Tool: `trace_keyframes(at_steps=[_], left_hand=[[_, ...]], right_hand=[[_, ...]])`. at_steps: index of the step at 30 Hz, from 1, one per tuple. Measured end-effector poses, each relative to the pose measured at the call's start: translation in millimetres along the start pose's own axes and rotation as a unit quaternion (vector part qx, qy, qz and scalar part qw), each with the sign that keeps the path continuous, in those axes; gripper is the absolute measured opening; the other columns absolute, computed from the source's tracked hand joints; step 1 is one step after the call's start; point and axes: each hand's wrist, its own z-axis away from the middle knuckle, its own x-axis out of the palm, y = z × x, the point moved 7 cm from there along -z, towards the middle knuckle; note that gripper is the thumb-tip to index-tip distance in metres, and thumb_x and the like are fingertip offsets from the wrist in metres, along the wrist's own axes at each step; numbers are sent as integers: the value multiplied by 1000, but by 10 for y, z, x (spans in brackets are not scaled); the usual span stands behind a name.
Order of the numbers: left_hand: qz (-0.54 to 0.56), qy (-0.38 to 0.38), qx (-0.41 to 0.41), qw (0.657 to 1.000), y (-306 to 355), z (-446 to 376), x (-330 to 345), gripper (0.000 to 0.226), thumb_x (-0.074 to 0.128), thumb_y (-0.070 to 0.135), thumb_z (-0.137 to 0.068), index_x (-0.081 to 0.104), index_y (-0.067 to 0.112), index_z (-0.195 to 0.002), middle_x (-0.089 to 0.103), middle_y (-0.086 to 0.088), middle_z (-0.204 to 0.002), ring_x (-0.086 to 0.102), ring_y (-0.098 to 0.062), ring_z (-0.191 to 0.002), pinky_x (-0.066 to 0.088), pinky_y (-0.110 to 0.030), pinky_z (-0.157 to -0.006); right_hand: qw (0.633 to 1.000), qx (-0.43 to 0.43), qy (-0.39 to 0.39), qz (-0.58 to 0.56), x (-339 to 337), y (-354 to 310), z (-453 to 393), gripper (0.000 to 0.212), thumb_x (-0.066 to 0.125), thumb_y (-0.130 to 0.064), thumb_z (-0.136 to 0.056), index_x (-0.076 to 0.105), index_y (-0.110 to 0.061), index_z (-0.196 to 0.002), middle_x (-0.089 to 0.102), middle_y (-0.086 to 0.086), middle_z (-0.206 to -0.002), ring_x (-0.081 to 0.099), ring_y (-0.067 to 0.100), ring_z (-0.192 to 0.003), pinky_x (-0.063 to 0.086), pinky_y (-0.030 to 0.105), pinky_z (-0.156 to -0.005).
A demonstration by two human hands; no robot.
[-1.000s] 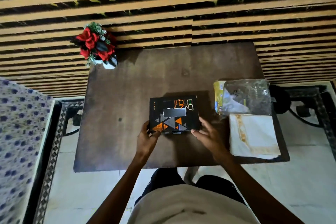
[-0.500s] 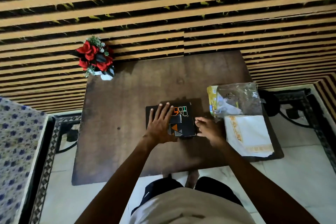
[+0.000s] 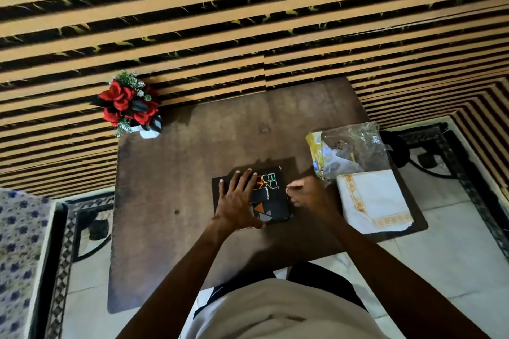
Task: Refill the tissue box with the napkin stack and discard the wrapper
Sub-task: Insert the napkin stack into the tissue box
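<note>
Early stage by my read: the tissue box [image 3: 252, 195] sits mid-worktop, lid side up, not visibly opened yet, nothing loaded. I have the left hand [image 3: 236, 201] laid flat on the box top, fingers spread and extended, palm pressing down, so that grip is splayed apart, not wrapped round anything. The right hand [image 3: 305, 192] is at the box's right edge, fingers curled in against the side; probably picking at a flap or the edge, but I cannot tell whether it is actually pinching anything. The napkin stack [image 3: 373, 199] lies to the right, near the worktop's right edge, apart from the box, already out of its packaging. The wrapper [image 3: 355, 150] lies just behind the stack, touching or overlapping its far edge, not yet discarded. Left to do: open box, load stack, close, bin wrapper. Materials: box is dark printed cardboard, flat rectangular, orange and grey triangles; napkins are white soft paper with gold border print, square, corners slightly ragged; wrapper is clear crinkly plastic film with a yellow printed strip; worktop [image 3: 179, 173] is dark brown wood, matte, scuffed. A red artificial flower pot [image 3: 129, 106] stands at the far left corner, well clear.
</note>
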Motion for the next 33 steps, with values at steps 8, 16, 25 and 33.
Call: trace_keyframes(at_steps=[8, 16, 25, 33], left_hand=[[5, 7, 0, 1000, -2, 1, -5, 137, 75, 71, -53, -5, 23, -153, -6, 2, -164, -10, -26, -151, 5, -65, -118], [97, 70, 30, 992, 409, -129, -194, 59, 59, 48, -84, 41, 34, -138, 17, 3, -160, 3, -28, -150, 5, -67, -117], [79, 46, -41, 995, 741, -301, -184, 60, 64, 37, -83, 41, 27, -137, 23, -9, -151, 16, -37, -144, 9, -71, -114], [-7, -35, -97, 995, 935, -425, 10, 75, 68, 53, -76, 39, 33, -142, -10, -5, -163, -15, -39, -148, 4, -77, -109]], right_hand=[[992, -67, 63, 92, -358, 9, 164, 13, 62, -10, -85, 74, -8, -82, 67, 7, -77, 62, 20, -73, 49, 33, -71], [970, -127, 106, 179, -202, 21, 275, 48, 58, -33, -89, 50, -12, -132, 66, 13, -116, 63, 28, -108, 49, 35, -95], [926, -68, -18, 370, -66, 388, 9, 58, 41, -40, -96, 38, -7, -143, 32, 21, -153, 28, 40, -142, 30, 47, -112], [956, -23, 255, 141, -1496, 601, 316, 37, 58, -22, -88, 59, -9, -123, 59, 19, -123, 53, 39, -117, 44, 44, -96]])
